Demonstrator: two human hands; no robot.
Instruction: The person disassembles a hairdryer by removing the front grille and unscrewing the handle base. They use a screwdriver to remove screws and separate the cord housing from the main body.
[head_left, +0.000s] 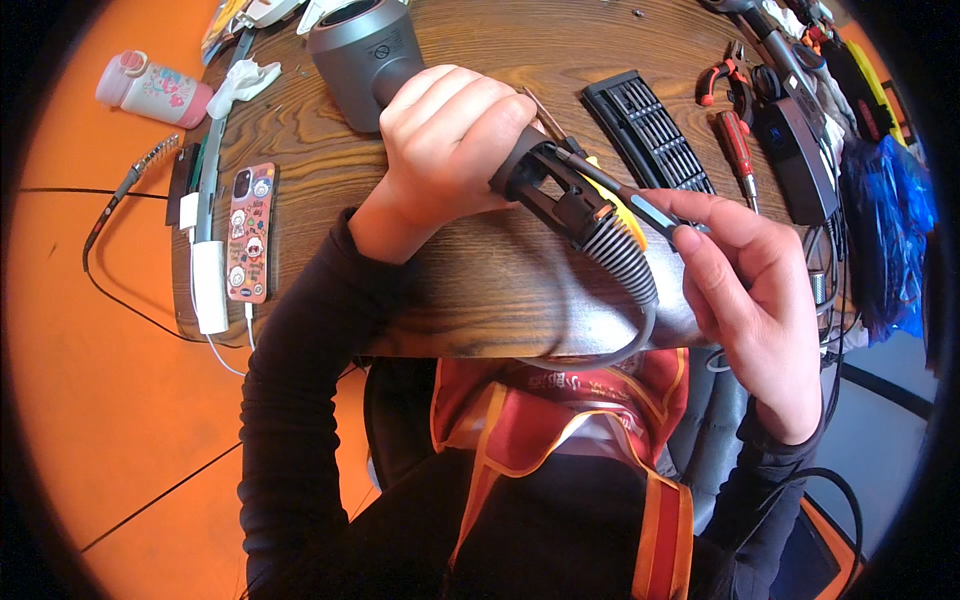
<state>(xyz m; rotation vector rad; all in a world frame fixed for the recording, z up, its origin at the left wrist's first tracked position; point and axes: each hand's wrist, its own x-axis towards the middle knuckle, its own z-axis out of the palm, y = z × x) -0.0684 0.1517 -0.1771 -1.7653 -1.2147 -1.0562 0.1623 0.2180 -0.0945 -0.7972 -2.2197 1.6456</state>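
My left hand [440, 140] is wrapped round the handle of a grey hair dryer [365, 60], whose wide head points to the back left. The handle's lower end is uncovered and shows a black inner frame [560, 200]. From it a ribbed cord sleeve [620, 260] leads into a grey cord that curves down over the table's front edge. Between thumb and fingers, my right hand [755, 280] pinches a slim precision screwdriver [652, 212]. Its shaft points at the frame by the handle's open rim; whether the tip touches a screw I cannot tell.
A black screwdriver bit case [648, 130] lies behind my right hand, near a red screwdriver [735, 145] and red-handled pliers [725, 80]. At the left are a phone [250, 232] on a charging cable, a bottle [155, 88] and a soldering iron [130, 185]. A yellow-handled tool [625, 205] sits behind the dryer.
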